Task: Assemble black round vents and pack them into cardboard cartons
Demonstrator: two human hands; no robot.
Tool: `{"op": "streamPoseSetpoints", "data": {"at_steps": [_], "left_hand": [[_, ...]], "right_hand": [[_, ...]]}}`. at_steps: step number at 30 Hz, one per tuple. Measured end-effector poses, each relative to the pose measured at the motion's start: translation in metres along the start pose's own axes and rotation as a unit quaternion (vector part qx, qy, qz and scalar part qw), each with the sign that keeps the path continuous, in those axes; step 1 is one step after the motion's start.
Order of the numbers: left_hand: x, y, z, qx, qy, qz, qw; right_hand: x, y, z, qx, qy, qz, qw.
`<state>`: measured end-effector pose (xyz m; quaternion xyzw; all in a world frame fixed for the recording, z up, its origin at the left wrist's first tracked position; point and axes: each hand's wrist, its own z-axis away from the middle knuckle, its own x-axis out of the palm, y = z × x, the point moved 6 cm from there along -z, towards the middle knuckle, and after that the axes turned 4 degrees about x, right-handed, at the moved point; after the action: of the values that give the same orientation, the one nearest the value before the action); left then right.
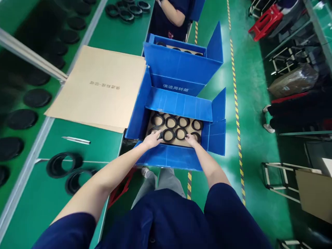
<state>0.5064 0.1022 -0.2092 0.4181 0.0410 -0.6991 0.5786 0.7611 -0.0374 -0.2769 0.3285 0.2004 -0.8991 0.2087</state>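
Note:
Inside an open blue box (166, 154) lie several black rings in rows on a brown cardboard sheet. My left hand (153, 139) is at the near left corner, its fingers closed on the edge of a black ring (153, 128) that they partly cover. Toward the right of the near row, my right hand (191, 140) has thumb and fingers pinched at the rim of another black ring (176, 135). One more ring (197, 134) sits just beyond that hand, partly hidden by it.
Cardboard sheets (103, 86) lie left of the box on the green workbench (103, 141). Near them are a silver pen-like tool (76, 140) and loose black rings (53, 166). A second blue box (178, 64) and a co-worker's arm (173, 14) are beyond.

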Motion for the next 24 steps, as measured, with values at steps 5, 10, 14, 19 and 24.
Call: {"op": "streamPoseSetpoints", "data": {"at_steps": [5,10,14,19,24], "left_hand": [[0.049,-0.01,-0.122,-0.154,-0.081,-0.045,0.984],[0.079,-0.027,-0.172,-0.209,-0.097,-0.073,0.97],[0.094,-0.025,-0.19,-0.196,-0.092,-0.092,0.972],[0.097,-0.02,-0.195,-0.195,-0.058,-0.075,0.976],[0.09,-0.024,-0.175,-0.189,-0.027,-0.028,0.981]], "right_hand": [[0.014,0.039,-0.073,0.106,0.006,0.02,0.994],[0.025,0.066,-0.119,0.116,-0.018,0.059,0.991],[0.032,0.059,-0.147,0.092,-0.046,0.071,0.992],[0.044,0.031,-0.156,0.065,-0.065,0.087,0.992],[0.054,0.014,-0.151,0.041,-0.052,0.114,0.991]]}}
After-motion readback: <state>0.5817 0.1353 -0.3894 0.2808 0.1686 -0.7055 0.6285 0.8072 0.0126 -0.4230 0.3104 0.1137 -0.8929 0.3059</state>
